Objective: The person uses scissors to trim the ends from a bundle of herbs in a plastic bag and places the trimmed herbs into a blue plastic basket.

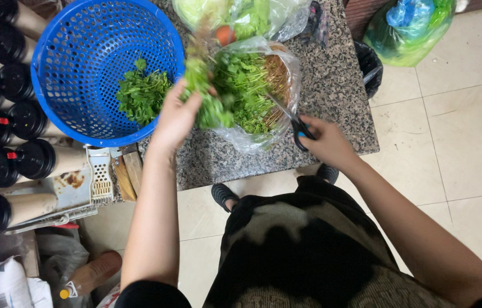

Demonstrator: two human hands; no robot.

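Observation:
My left hand (177, 117) grips a bunch of green leafy herbs (209, 94), holding it over the granite counter (332, 85) just right of a blue perforated colander (81, 51). Some cut herb leaves (141, 94) lie inside the colander. My right hand (326, 142) holds black-handled scissors (292, 117), blades pointing up-left toward the bunch's root end. Under the bunch lies a clear plastic bag (258, 85) with more herbs and brownish roots.
More bagged vegetables (241, 17) lie at the counter's far edge. Several dark-capped bottles (1, 108) line the left side, beside a grater and wooden handles (115, 174). A green and blue bag (409, 28) sits on the tiled floor, next to a black bin (369, 65).

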